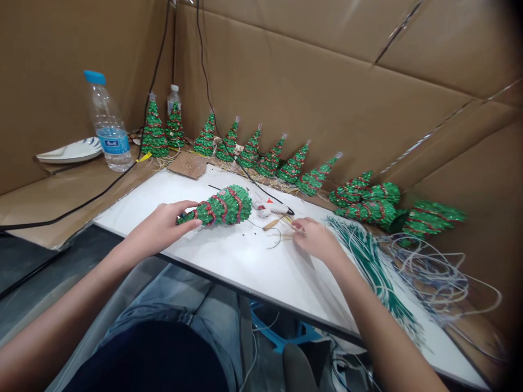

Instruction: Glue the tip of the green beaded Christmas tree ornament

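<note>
Eight small decorated trees (294, 166) stand along the back edge of the counter (245, 272), I suppose to leave the front part for the hands. The green tree (229, 206) being handled is lying on its side near the middle of this white surface, with its wide base toward the right. The left hand (171, 224) pinches its narrow tip between the thumb and the fingers. This grip probably leaves the base free to reach and spares the decoration from much pressing.

The right hand (316, 238) is half closed, with bent fingers, at some thin yellowish strands (288, 220). From my view this place is small and blurred, so I cannot tell if the fingers pinch a strand or only touch it. Between the two hands I see a white glue gun (279, 208) and a tool with wooden handle (271, 224), both within easy reach. The green wires (368, 261) lie in a loose bundle beside the right forearm, perhaps placed there for quick picking.
</note>
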